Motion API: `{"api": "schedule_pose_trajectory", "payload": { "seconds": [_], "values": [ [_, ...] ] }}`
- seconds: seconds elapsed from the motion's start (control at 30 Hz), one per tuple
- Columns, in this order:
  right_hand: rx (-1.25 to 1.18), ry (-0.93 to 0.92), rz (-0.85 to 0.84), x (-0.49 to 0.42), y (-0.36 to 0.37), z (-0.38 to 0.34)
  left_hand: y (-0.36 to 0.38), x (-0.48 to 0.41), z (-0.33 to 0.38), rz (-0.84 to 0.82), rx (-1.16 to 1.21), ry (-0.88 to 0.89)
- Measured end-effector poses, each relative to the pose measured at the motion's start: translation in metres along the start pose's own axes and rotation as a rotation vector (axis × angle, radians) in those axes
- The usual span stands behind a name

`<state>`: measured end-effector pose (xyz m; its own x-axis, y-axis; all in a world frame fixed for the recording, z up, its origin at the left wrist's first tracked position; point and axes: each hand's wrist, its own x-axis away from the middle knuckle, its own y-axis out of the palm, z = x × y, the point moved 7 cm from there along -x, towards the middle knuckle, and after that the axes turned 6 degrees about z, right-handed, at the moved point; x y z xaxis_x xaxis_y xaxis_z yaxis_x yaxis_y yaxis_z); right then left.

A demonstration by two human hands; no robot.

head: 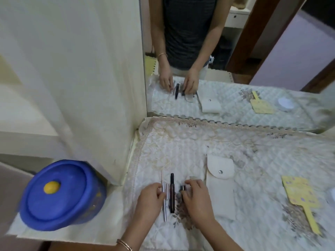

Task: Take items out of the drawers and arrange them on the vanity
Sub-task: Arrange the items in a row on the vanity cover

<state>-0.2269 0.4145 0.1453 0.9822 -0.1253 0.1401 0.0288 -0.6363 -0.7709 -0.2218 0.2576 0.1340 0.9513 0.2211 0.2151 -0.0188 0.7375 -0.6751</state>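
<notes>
While slim cosmetic sticks (171, 192) are lined up at lower centre, the left hand (151, 198) pinches a silver stick (164, 201); the right hand's (196, 196) grip cannot be told; more arranging seems left.

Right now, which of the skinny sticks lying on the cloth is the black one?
The black stick is the middle one, lying between the two hands. The silver stick beside it, touched by the left hand, is thinner and shiny. The right hand covers another piece.
</notes>
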Motion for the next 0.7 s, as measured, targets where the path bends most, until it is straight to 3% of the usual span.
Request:
{"api": "schedule_pose_trajectory", "payload": {
  "seconds": [0.3,0.7],
  "values": [
    [0.075,-0.006,-0.026,0.009,0.001,0.018,0.012,-0.007,0.005,-0.065,0.006,0.059],
    [-0.032,-0.050,0.102,0.008,-0.012,0.025,0.008,-0.007,0.003,-0.078,0.019,0.073]
  ]
}}
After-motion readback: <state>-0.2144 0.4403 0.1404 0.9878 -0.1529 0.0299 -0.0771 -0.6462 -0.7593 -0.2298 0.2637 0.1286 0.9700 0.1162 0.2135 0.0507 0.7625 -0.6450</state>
